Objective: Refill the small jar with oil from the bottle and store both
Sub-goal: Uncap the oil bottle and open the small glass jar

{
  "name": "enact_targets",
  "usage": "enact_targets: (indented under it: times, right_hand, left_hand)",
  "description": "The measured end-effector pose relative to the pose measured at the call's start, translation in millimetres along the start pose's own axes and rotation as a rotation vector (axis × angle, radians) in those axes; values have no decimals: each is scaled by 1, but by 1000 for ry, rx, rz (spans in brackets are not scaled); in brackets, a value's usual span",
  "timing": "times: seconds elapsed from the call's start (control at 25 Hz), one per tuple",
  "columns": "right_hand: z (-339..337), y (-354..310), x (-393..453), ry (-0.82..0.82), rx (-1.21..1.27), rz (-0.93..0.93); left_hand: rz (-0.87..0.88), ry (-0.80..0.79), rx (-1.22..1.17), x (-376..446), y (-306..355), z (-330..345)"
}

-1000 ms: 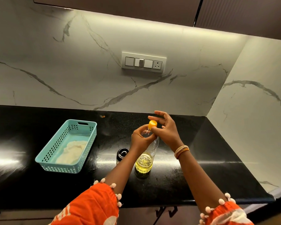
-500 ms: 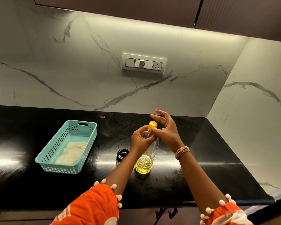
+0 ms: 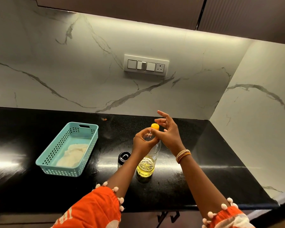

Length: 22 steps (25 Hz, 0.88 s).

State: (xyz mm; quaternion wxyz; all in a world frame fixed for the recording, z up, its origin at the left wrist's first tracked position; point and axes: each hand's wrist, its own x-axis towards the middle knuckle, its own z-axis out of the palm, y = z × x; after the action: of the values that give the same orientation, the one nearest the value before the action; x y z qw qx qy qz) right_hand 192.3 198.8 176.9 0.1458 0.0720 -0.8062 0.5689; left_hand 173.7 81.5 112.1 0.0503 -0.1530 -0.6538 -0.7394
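- Your left hand [image 3: 142, 142] has its grip wrapped round the neck of the clear oil bottle [image 3: 148, 159], which stands upright on the black desk [image 3: 204, 162] with yellow oil low in its base.
- Your right hand [image 3: 169, 134] pinches at the yellow cap [image 3: 155, 126] with thumb and forefinger, it seems; the other fingers [image 3: 163, 113] splay up and loose.
- The small jar [image 3: 124, 158], with a black lid, sits just left of the bottle, partly behind your left forearm.
- The teal basket [image 3: 44, 159] lies well to the left, holding a pale cloth [image 3: 73, 154].
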Motion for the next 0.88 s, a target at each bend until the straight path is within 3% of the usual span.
enact_targets:
  times: [0.12,0.4,0.6,0.76,0.88]
  right_hand:
    - [2,2,-1,91,18,-10]
    - [0,6,-4,20,122,-12]
    - [-2,-1,-5,146,339,37]
    - [-5,18,-5,364,586,331]
    - [0,62,-24,382,543,545]
  left_hand:
    - [-5,9,-3,-1,3,1]
    - [22,7,25,-1,3,-1]
    - [17,7,60,1,-1,0]
    - [-4,-1,68,1,1,-1]
    - [-12,0,43,1,-4,-1]
